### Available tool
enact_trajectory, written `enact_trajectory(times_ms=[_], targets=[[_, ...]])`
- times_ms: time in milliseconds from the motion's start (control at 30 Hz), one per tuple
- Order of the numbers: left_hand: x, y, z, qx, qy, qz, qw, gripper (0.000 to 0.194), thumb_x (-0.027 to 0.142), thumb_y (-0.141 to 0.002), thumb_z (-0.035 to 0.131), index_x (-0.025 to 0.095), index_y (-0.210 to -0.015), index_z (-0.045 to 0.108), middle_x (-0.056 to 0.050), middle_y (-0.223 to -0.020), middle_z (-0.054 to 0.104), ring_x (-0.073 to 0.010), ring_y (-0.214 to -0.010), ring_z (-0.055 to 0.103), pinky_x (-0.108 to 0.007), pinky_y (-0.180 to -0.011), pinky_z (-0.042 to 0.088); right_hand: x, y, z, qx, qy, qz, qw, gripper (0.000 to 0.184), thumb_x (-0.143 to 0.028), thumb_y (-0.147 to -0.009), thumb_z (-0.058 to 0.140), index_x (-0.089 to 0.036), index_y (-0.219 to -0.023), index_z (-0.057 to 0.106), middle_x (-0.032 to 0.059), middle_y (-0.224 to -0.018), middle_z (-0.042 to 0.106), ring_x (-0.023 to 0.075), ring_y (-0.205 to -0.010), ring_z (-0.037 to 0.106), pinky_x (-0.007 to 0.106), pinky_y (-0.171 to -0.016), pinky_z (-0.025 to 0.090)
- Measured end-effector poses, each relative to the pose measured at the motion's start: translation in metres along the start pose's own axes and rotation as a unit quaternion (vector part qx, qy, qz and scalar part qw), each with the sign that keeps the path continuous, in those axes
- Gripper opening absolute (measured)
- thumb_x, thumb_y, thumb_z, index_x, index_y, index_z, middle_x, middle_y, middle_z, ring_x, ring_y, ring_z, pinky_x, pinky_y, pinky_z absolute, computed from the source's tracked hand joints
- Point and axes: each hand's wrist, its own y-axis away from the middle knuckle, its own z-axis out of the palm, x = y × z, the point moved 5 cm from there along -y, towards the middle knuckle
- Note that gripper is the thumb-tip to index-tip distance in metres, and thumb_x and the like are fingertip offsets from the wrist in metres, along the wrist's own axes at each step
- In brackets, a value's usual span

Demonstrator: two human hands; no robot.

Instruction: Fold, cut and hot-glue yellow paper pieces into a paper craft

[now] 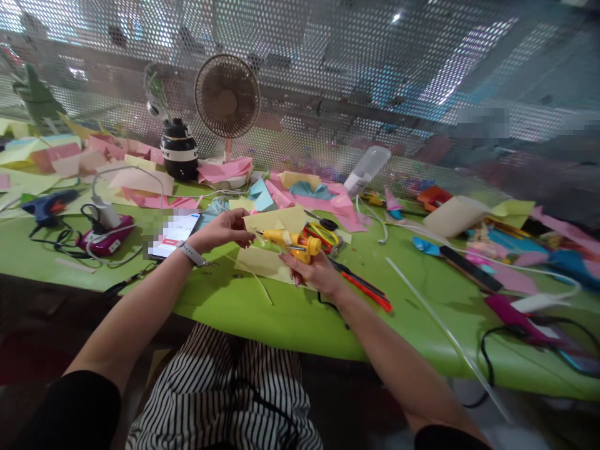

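Glue gun (296, 244) is gripped in the right hand (319, 272) above the table (328, 337), its nozzle (261, 233) held close to raised paper (276, 219) apparently pinched by the left hand (227, 230); gluing is judged the present step, and steady aim seems called for.

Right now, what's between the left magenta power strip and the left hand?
Mainly the phone, lying screen-up between that power strip and the left hand, in the head view.
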Motion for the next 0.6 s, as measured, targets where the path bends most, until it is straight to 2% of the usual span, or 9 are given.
enact_trajectory(times_ms=[600], targets=[[-0.0011,-0.0011,0.0003,-0.003,-0.003,0.003,1.000,0.032,0.018,-0.071,0.081,0.016,-0.090,0.055,-0.004,-0.077,0.071,-0.0147,-0.062,0.069,-0.028,-0.059,0.057,-0.0011,0.0013,0.0007,0.008,0.003,0.012,1.000,0.037,-0.054,-0.068,0.084,-0.022,-0.075,0.068,-0.0051,-0.044,0.054,0.0099,-0.032,0.045,0.022,-0.029,0.039]])
